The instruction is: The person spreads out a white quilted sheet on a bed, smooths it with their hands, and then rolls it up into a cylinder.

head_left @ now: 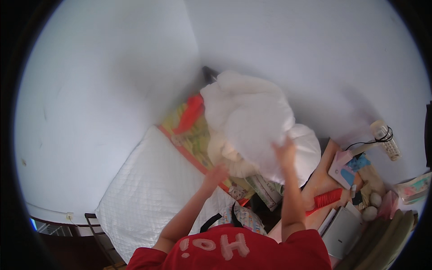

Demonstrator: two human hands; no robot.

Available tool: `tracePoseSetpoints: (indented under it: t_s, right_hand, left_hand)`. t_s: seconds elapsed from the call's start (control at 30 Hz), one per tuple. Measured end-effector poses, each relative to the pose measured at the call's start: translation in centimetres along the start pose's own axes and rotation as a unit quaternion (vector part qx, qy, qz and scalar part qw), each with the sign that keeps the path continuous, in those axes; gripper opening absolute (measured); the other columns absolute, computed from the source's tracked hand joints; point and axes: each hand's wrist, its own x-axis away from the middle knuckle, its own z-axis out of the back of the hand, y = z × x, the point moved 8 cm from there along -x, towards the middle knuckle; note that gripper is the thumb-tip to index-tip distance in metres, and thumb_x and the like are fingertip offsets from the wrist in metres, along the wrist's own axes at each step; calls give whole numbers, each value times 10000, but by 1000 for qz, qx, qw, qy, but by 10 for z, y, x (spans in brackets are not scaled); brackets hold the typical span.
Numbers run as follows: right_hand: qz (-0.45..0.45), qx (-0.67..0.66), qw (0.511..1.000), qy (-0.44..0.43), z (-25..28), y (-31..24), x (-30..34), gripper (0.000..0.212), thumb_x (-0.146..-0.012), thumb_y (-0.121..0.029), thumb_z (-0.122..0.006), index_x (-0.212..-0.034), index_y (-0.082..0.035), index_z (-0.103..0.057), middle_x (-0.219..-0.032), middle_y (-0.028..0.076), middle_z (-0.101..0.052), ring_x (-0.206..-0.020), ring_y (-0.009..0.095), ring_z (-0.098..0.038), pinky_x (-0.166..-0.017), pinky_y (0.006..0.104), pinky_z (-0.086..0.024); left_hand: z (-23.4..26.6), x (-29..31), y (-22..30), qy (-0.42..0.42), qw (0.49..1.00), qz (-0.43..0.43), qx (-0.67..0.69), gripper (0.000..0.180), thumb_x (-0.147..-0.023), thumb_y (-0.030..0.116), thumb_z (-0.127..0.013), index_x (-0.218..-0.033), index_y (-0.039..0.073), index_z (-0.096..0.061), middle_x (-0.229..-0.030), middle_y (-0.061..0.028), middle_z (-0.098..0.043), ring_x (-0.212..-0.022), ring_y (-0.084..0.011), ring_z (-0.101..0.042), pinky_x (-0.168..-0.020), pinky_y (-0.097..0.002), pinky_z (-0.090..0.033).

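Note:
A bulky white duvet (252, 108) lies heaped at the far end of the bed, against the wall. My right hand (284, 152) is at the duvet's near right side; its fingers are smeared by motion, so a grip cannot be made out. Close to the cream-coloured bedding (231, 159) under the heap is my left hand (218, 174), blurred as well. Beneath the heap a yellow-green patterned cloth with a red border (198, 135) shows, with a red cloth (191, 114) on its far part. White quilted bedding (148, 189) covers the bed at the left.
On the right stands a desk (330, 173) with a red comb-like object (328, 198), a silver laptop (343, 234), and a lamp (348, 157). Nearby are a corded handset (386, 139) and dark folded cloth (382, 243). A patterned bag (265, 191) rests beside the bed.

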Motion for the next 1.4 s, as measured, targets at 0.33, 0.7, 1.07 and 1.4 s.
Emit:
tracePoseSetpoints:
  t_s: [0.33,0.7,1.07,1.4]
  right_hand:
    - [74,-146,934,-318,-91,-39,96,564,-668,-145,-724,-1178,-48,-502,-1056,140,-541,-965,296,-520,-843,381,-421]
    - [-259,-381,846,-268,-169,27,-16,864,-640,-187,-770,-1308,14,-260,-1179,188,-478,-1058,309,-502,-872,409,-446]
    - [23,-402,879,-256,-140,-255,72,616,-638,-3,-613,-1230,50,-451,-1094,162,-566,-967,236,-558,-840,309,-447]
    - [421,-298,686,-513,-124,-472,369,548,-630,-46,-657,-1154,37,-519,-1068,183,-596,-999,253,-577,-875,322,-426]
  left_hand:
    - [-3,-57,43,152,964,-86,-199,605,-697,106,-664,-1244,16,-421,-1114,-126,-578,-1028,-225,-548,-881,-321,-421]
    - [21,-52,-53,142,963,-51,-226,563,-707,102,-655,-1226,1,-461,-1095,-120,-594,-1010,-189,-557,-863,-311,-432]
    - [48,103,31,100,979,-150,-94,512,-750,254,-689,-1176,25,-522,-1135,-126,-574,-1065,-211,-530,-889,-336,-421]
    - [163,264,-11,407,819,-332,-232,450,-777,147,-639,-1189,41,-491,-1156,-112,-539,-1023,-234,-538,-848,-341,-447]
